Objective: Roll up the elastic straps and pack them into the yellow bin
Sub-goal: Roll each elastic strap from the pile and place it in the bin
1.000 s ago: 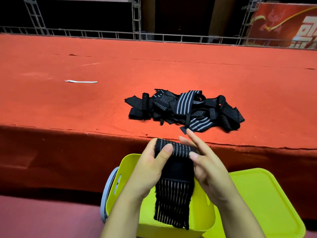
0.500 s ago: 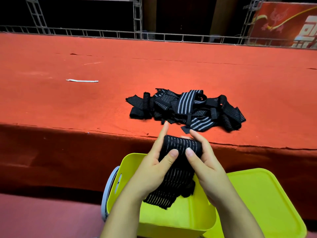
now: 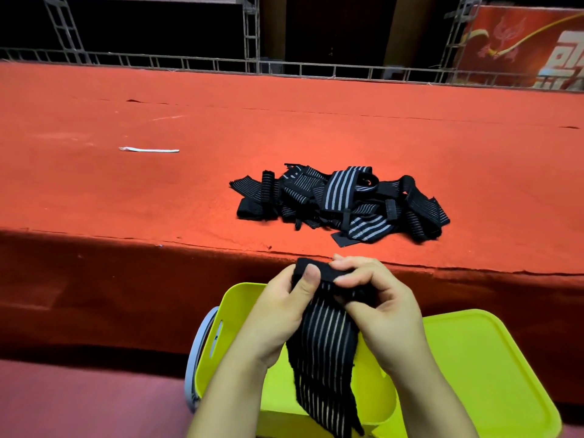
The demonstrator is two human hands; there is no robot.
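The risk I see here is that the small roll at the top of the elastic strap comes loose: only the first turn or two is made, the material looks springy, and a long striped tail hangs free below the fingers, so if one thumb gives way the turn may open again. The tail could also swing and catch on the rim of the yellow bin, which stands directly under the hands, and pull the roll crooked. The left hand is closed on the left end of the rolled part, its thumb pressed flat on the front of the black edge and the other fingers hidden behind the strap. The right hand is curled tightly over the right end, fingertips bent down onto the top of the roll, with almost no gap between them. Both hands are therefore gripping the same strap, close together, nearly touching. Beyond the fingers, on the red carpeted platform, a pile of loose straps waits, well apart from the hands. Just to the right of the right wrist lies a yellow lid. Whether any rolled strap is already inside the bin I cannot tell.
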